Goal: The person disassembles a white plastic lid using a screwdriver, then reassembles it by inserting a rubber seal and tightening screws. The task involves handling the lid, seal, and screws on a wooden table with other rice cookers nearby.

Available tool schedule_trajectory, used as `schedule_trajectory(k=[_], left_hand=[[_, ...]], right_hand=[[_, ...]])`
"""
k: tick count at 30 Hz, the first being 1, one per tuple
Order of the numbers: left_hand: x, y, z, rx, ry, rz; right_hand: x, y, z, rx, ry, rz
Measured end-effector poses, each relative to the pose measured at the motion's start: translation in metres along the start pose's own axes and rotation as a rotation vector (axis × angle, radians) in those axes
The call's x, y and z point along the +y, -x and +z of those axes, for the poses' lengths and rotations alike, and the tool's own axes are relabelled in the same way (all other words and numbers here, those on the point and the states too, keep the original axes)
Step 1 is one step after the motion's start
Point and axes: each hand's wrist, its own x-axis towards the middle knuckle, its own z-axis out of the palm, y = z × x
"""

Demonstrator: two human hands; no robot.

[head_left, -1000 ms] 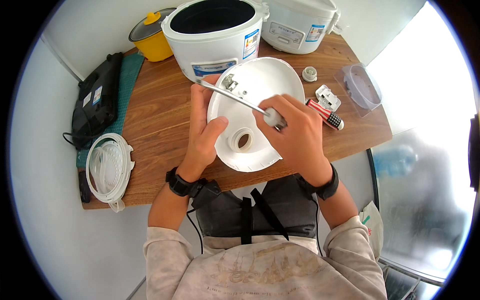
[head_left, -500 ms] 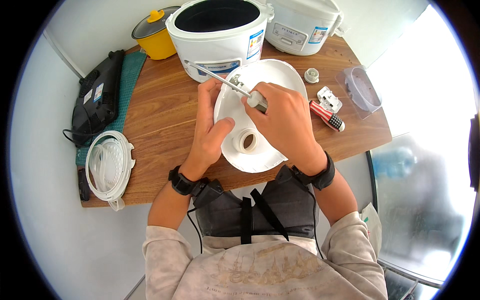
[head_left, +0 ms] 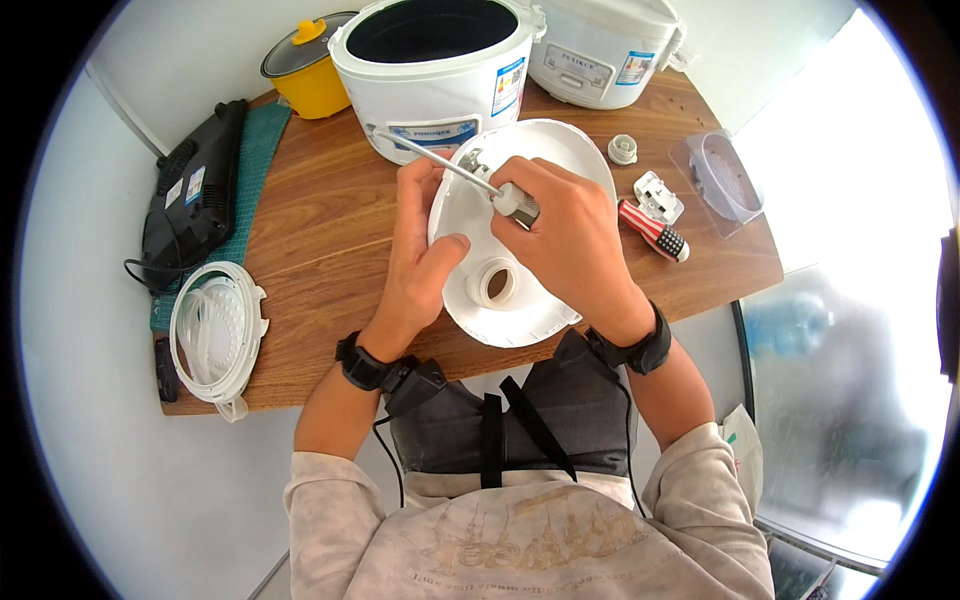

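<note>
My left hand (head_left: pixel 415 265) grips the left rim of a white oval lid shell (head_left: pixel 575 150), thumb inside and fingers around the outside. The shell is turned hollow side up, with a round collar (head_left: pixel 492 284) around a hole in its near part. In my right hand (head_left: pixel 575 240) is a screwdriver (head_left: pixel 437 158), held by its pale handle over the shell. Its long metal shaft slants up and left past the rim, so its tip points toward the white rice cooker body. A small metal piece (head_left: pixel 472 160) sits at the shell's far left edge, partly behind the shaft.
An open rice cooker body (head_left: pixel 440 90), another white cooker (head_left: pixel 595 60) and a yellow pot (head_left: pixel 318 95) stand at the back. Right lie a striped screwdriver (head_left: pixel 653 230), white parts (head_left: pixel 658 198) and a clear tray (head_left: pixel 728 180). Left are a black device (head_left: pixel 200 200) and white inner lid (head_left: pixel 215 335).
My right hand and the screwdriver have shifted very slightly, and the handle sits a little lower and to the right. My left hand keeps its hold on the shell.
</note>
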Motion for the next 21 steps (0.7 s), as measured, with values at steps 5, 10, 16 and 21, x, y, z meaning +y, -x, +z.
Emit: schedule_trajectory(k=[5, 10, 16, 21], left_hand=[[0.0, 0.0, -0.001, -0.01, 0.024, -0.016], [-0.002, 0.0, -0.001, -0.005, 0.023, -0.034], [-0.006, -0.002, -0.002, -0.001, 0.038, -0.06], [-0.006, -0.002, -0.003, 0.022, 0.035, -0.104]], right_hand=[[0.01, 0.0, 0.007, 0.052, -0.033, -0.09], [0.006, -0.002, 0.006, 0.016, 0.033, 0.012], [0.01, -0.004, 0.002, -0.034, 0.031, -0.026], [0.012, 0.003, -0.007, -0.028, -0.021, 0.008]])
